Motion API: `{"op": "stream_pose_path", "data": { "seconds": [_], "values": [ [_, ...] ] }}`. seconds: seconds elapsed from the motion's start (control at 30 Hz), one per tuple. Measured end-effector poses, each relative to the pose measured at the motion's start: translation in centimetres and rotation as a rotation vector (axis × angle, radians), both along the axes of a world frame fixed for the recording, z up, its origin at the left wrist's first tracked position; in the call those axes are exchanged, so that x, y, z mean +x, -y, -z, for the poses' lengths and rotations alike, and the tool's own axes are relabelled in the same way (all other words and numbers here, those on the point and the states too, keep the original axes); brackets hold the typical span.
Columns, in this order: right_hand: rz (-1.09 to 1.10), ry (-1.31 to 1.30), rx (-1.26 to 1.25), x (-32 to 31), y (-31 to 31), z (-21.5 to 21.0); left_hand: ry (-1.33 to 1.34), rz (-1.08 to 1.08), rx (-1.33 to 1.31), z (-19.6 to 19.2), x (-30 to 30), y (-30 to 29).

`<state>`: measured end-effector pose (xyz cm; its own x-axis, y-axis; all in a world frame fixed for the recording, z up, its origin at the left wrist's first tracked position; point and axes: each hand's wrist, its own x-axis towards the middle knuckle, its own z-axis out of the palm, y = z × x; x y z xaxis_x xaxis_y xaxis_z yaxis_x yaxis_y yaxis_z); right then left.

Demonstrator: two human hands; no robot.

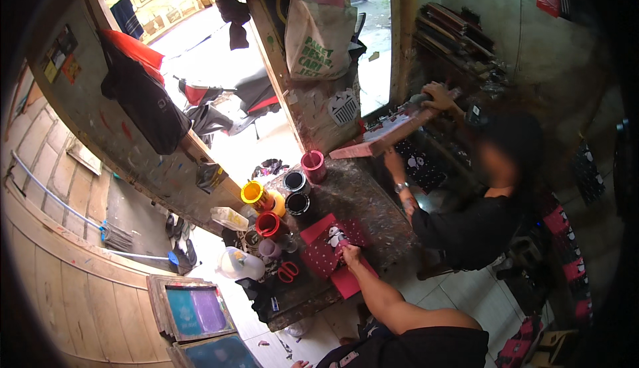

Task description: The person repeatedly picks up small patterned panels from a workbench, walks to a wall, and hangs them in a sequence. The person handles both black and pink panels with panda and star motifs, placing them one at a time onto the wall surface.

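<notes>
Paint-spattered, the dark surface [363,201] carries ink pots [296,191] along its left edge. My right hand [351,255] presses flat, fingers spread, on the red spotted cloth [326,245] near the front edge; the left hand is out of view. It looks mid-positioning; lining it up squarely seems next.

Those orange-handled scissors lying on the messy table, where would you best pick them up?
By the looped handles of the scissors, coming from above: they lie flat on the table and the loops are the widest part in view. The jars crowd the far side. Blade direction is too small to tell.
</notes>
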<state>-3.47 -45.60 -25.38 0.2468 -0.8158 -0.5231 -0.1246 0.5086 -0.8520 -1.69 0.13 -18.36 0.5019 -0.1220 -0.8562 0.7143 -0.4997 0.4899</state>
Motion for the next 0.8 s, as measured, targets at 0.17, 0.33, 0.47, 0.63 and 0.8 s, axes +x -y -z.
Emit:
{"op": "stream_pose_path", "data": {
  "seconds": [0.17, 0.33, 0.47, 0.63, 0.8],
  "values": [
    [-0.106, -0.198, -0.692, -1.1, -2.3, -6.6, 0.068, 0.004, -0.109, 0.7, 1.8, 1.8],
    [-0.267, -0.015, -0.796, -3.6, -7.5, -15.2, 0.181, 0.133, -0.353, -2.0, 5.9, 5.8],
    [-0.479, 0.212, -0.418, -5.0, -11.4, -19.2, 0.458, 0.170, -0.523, -5.8, 8.8, 9.4],
    [-0.608, 0.359, -0.146, -5.1, -15.4, -20.5, 0.233, 0.070, -0.665, -9.8, 10.6, 9.9],
    [-0.607, 0.357, -0.168, -5.5, -18.1, -20.2, 0.068, 0.011, -0.865, -11.5, 10.2, 6.7]
  ]
}}
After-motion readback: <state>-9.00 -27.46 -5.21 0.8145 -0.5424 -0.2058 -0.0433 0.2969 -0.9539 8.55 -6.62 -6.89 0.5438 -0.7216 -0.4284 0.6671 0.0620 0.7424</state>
